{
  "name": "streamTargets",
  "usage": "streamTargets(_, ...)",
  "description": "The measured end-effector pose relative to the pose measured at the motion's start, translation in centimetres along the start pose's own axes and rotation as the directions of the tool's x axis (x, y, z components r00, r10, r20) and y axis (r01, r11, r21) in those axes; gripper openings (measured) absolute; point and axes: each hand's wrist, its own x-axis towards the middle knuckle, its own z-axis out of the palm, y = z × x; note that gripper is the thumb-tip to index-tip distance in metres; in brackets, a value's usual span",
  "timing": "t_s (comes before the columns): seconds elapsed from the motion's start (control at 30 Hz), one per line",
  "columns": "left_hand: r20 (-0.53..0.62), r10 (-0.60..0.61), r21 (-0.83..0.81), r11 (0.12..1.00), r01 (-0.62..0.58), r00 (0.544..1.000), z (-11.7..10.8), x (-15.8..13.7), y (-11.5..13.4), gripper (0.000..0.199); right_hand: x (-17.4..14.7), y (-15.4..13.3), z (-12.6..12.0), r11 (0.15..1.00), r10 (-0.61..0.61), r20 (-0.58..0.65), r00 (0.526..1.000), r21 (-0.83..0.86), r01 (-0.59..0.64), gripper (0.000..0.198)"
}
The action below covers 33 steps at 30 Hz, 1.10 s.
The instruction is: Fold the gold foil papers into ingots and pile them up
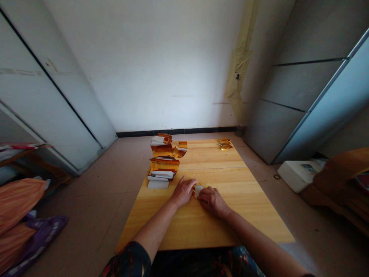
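Observation:
Low over the middle of the wooden table (230,229), a small piece of gold foil paper (198,190) with a pale back is held between my two hands. My left hand (183,192) pinches its left side, fingers curled and thumb partly hidden. On the opposite edge, my right hand (213,201) has its fingers bent and closed on the paper. Up and left of my hands lies a stack of gold foil sheets (164,165), with white-backed ones at its near end. Several folded gold paper pieces (225,144) sit at the far right corner.
Behind the near stack is another pile of gold foil sheets (160,149), beside a loose curled sheet (180,152). A white box (298,175) stands on the right near a wooden piece of furniture. Orange and purple bags (21,215) are at the left. A wall (173,69) rises beyond the table.

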Motion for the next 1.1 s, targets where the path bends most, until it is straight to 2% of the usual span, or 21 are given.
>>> streamTargets(0.17,-0.019,-0.001,0.008,1.0,0.001,1.0,0.0,0.1,-0.1,0.041,-0.3,0.7,0.2,0.999,-0.036,-0.001,0.999,0.015,0.036,0.018)
streamTargets(0.37,-0.037,-0.03,0.097,0.995,0.033,0.999,0.1,0.0,0.6,0.024,-0.3,2.5,0.6,0.997,-0.045,-0.054,0.998,0.055,0.048,0.023)
streamTargets(0.63,-0.075,-0.079,0.044,0.996,0.082,0.994,1.0,-0.5,0.8,0.025,0.8,2.4,1.0,0.999,-0.016,-0.059,0.998,0.049,0.019,0.011)
streamTargets(0.83,-0.056,-0.063,0.007,0.998,0.064,0.996,0.6,-0.9,0.6,0.019,1.1,2.5,1.5,0.997,-0.065,-0.071,0.995,0.034,0.068,0.02)
streamTargets(0.97,-0.001,-0.027,-0.015,1.0,0.026,1.0,0.2,-0.9,0.1,0.029,1.6,2.4,1.3,0.984,-0.107,-0.05,0.993,0.134,0.113,0.028)
streamTargets(1.1,-0.005,-0.022,-0.022,1.0,0.022,1.0,0.1,-0.9,-0.1,0.043,1.9,2.2,0.9,0.953,-0.167,-0.019,0.986,0.252,0.166,0.024)
